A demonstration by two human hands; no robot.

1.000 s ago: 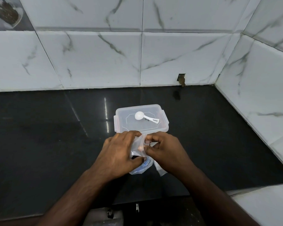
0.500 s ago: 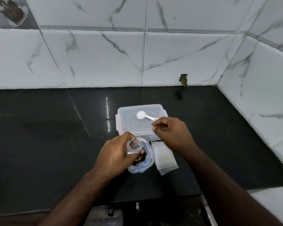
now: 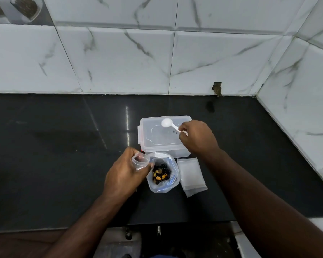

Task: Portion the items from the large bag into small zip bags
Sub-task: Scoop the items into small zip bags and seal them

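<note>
The large clear bag [image 3: 171, 185] stands open on the black counter, with dark and yellow-orange pieces [image 3: 160, 174] inside. Just left of it my left hand [image 3: 125, 174] grips a small clear zip bag [image 3: 141, 161] with its mouth held open. A white plastic scoop [image 3: 167, 122] lies on the lid of a clear lidded box [image 3: 157, 138] behind the bags. My right hand [image 3: 199, 136] pinches the scoop's handle. A stack of empty small zip bags [image 3: 191, 175] lies flat to the right of the large bag.
The black counter [image 3: 54, 155] runs to a marble-tiled wall at the back and on the right. Its front edge lies close to my body. A small hole in the tile [image 3: 217, 88] is at the back right.
My right hand left the bags and reached back to the scoop on the box lid, now pinching its handle. My left hand keeps the small bag and has opened its mouth.
</note>
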